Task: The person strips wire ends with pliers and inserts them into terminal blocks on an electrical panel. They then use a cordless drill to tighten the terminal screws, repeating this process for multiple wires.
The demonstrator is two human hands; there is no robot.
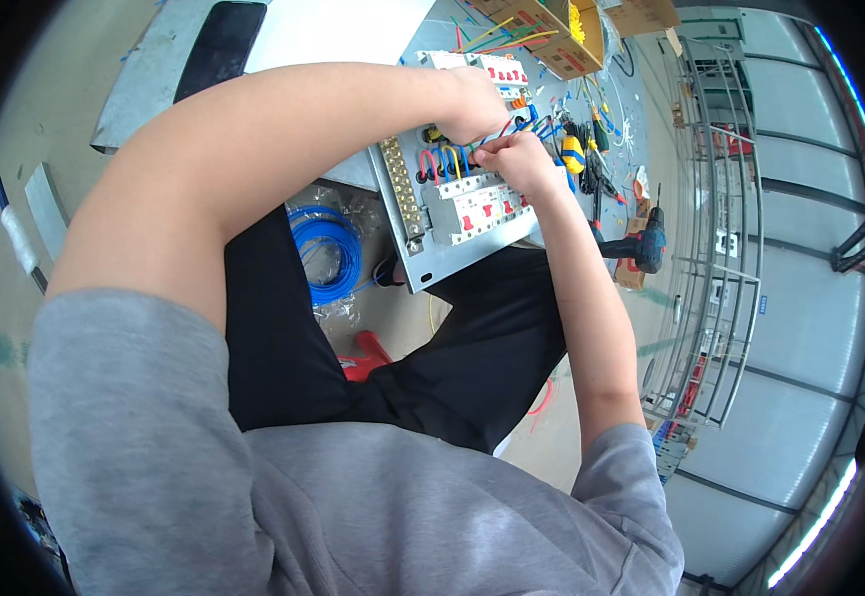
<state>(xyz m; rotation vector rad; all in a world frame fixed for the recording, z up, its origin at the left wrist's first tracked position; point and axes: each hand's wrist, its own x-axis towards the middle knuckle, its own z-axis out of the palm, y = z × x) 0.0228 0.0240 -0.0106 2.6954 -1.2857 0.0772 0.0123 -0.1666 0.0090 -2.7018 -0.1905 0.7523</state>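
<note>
A metal mounting panel [414, 268] with circuit breakers leans over the table edge toward my lap. My left hand [474, 107] is curled above the panel's middle, between its two breaker rows; its fingertips are mostly hidden. Close beside it, my right hand [524, 164] pinches with thumb and forefinger among the wires; whatever is in the pinch is too small to make out. Red, yellow and blue looped wires [442, 162] enter the near breaker row [487, 214]. Along the panel's left side runs a brass terminal bar [401, 194]. The far breaker row [505, 70] lies past my left hand.
Right of the panel lie a yellow-and-blue screwdriver handle [573, 154], dark tools and a cordless drill [646, 243]. A cardboard box [566, 45] stands at the back. A black phone [222, 45] rests at far left. Below hangs or lies a blue wire coil [338, 253].
</note>
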